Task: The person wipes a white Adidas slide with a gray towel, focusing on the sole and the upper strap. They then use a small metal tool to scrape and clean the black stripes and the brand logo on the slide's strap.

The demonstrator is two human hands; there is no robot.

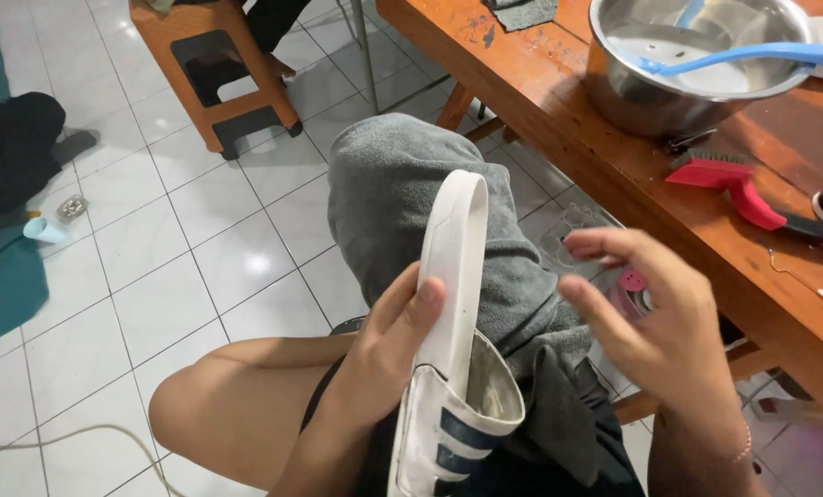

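Note:
My left hand point(388, 342) grips a white shoe point(455, 313) with dark blue stripes near its heel, its white sole edge turned up and pointing away from me. The shoe lies over a grey towel point(402, 198) draped across my lap. My right hand point(655, 317) hovers just right of the shoe, fingers apart and slightly curled, holding nothing. My bare knee shows at the lower left.
A wooden table point(559, 101) stands to the right with a steel bowl point(678, 87) holding a blue-handled brush point(752, 55), and a red brush point(729, 179). A wooden stool point(214, 69) sits on the white tiled floor. A white cable point(80, 433) runs at lower left.

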